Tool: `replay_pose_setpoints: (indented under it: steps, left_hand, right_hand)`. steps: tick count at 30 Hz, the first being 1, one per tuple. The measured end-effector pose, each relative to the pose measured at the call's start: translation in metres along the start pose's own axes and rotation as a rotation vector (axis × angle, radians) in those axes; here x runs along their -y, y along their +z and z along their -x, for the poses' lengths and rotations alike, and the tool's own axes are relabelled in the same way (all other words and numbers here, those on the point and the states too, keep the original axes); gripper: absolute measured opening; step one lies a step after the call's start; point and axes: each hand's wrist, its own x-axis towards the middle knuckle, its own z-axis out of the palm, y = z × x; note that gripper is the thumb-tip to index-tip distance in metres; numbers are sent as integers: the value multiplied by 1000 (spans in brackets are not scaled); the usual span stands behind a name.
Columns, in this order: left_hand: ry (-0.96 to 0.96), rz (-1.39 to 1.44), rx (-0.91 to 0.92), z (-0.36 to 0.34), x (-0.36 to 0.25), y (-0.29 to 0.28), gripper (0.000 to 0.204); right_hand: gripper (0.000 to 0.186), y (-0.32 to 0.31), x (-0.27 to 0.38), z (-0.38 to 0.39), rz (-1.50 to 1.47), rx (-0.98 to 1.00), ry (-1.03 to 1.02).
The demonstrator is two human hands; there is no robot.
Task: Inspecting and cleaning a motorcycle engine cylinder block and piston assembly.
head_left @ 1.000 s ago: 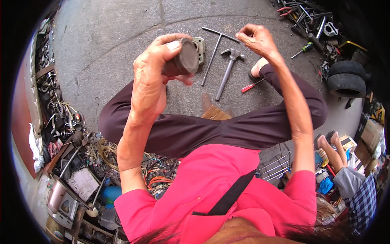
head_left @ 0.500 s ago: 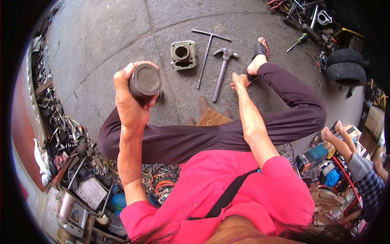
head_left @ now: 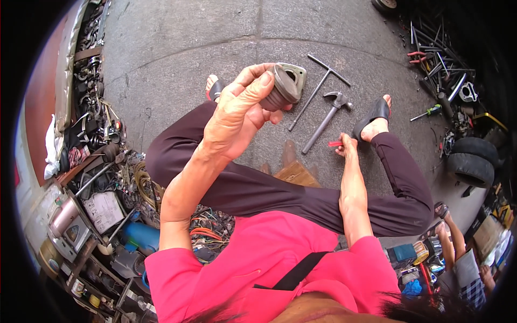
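Note:
My left hand (head_left: 237,110) is raised above the floor, its fingers and thumb wrapped round a grey engine piston (head_left: 280,90) with grooves round its side. Behind the piston, partly hidden by it, a metal cylinder block (head_left: 301,78) rests on the floor. My right hand (head_left: 348,145) is low beside my right foot, closed on a slim red object whose red end (head_left: 334,144) sticks out to the left; the rest is hidden. Between the block and my right hand lie a T-handle wrench (head_left: 319,91) and a claw hammer (head_left: 325,125) with a metal handle.
A wooden stool (head_left: 297,173) stands between my legs. Piled tools (head_left: 439,54), a green-handled screwdriver (head_left: 425,112) and tyres (head_left: 472,167) are on the right. Scrap parts and wires (head_left: 207,231) crowd the left. Another person's legs (head_left: 451,245) show at the lower right.
The piston has tilted in my left hand, so its flat top no longer faces me and its grooved side shows. The view has swung leftward, and more of the red object shows at my right hand.

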Motion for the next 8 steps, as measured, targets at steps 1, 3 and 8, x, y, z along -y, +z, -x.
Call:
replay_pose_setpoints:
  steps: [1, 3, 8]
  left_hand:
    - [7, 7, -43, 12, -6, -7, 38]
    - [38, -19, -35, 11, -10, -1, 39]
    - [71, -44, 7, 13, -14, -2, 49]
  right_hand:
    - [20, 29, 4, 30, 49, 147, -15]
    - [22, 32, 13, 42, -133, 344, 48]
    - [22, 54, 69, 109, -125, 825, -33]
